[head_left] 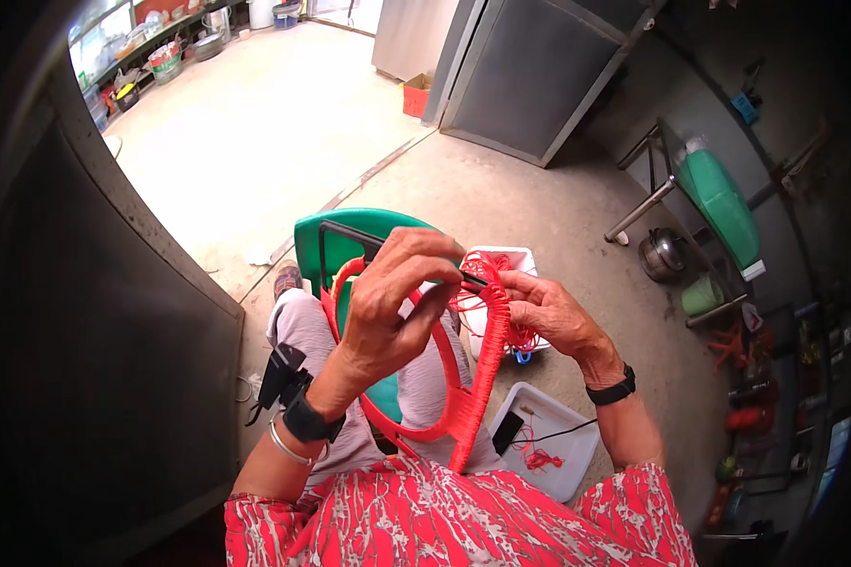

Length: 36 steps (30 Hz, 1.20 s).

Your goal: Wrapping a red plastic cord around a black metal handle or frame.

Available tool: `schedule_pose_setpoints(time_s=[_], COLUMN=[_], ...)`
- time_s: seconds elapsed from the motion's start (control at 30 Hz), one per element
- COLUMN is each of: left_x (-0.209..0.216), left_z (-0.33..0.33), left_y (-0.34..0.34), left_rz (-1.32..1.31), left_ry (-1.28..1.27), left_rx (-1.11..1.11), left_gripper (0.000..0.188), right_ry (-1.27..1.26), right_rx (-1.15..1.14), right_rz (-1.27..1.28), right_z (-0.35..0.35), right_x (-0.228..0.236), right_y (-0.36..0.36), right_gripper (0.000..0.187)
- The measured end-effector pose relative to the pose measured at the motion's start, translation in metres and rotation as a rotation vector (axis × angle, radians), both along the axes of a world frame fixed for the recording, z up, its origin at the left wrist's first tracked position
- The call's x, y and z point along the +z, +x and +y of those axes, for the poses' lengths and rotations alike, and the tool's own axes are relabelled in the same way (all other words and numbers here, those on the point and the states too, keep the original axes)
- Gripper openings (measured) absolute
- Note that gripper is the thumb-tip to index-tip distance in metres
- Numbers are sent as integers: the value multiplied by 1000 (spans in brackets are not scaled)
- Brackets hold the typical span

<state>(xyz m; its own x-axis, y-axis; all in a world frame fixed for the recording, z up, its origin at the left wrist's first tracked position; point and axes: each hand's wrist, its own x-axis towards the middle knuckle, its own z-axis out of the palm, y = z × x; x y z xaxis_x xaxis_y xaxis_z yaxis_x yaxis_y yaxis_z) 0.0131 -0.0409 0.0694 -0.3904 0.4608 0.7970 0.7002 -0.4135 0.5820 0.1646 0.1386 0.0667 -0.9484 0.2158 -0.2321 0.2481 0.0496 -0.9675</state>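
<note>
A black frame (336, 230) stands tilted between my knees, with a ring and a side bar (485, 378) wound tightly in red cord. My left hand (392, 307) is closed at the frame's upper bar, its fingertips on the bare black stretch beside the wrapped corner. At that corner, my right hand (553, 317) has its thumb and fingers pinched on red cord. Loose loops of the cord (482, 260) hang around the corner and behind my right fingers. Just what lies between the left fingertips is partly hidden.
A white container (520, 257) stands behind the cord. Near my right knee, a white tray (567, 468) holds a black phone (507, 432) and red cord scraps. A green stool (312, 236) lies ahead. At right are a metal pot (663, 255) and a rack; a dark panel (113, 312) rises left.
</note>
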Motion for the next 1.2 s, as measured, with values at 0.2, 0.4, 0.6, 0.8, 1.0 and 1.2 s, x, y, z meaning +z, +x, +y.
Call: schedule_pose_setpoints(time_s=[0.2, 0.4, 0.6, 0.8, 1.0, 1.2], left_x=[3, -12, -8, -10, 22, 43], left_z=[-29, -35, -30, -42, -22, 2], left_y=[11, 12, 19, 4, -3, -15], left_rz=[6, -452, -714, -499, -48, -491], left_ry=[-324, -486, -531, -473, -204, -28], left_rx=[-177, -164, -305, -64, 241, -140], left_gripper=[12, 21, 31, 15, 14, 23], right_ry=[-166, 68, -117, 29, 412, 319], right_rx=[-3, 117, 72, 116, -82, 188], right_rz=[-48, -34, 172, 168, 420, 311], right_z=[3, -21, -32, -19, -25, -5], right_x=[-1, 4, 8, 7, 70, 84], right_y=[8, -16, -31, -34, -48, -69], right_gripper=[34, 28, 30, 27, 22, 20])
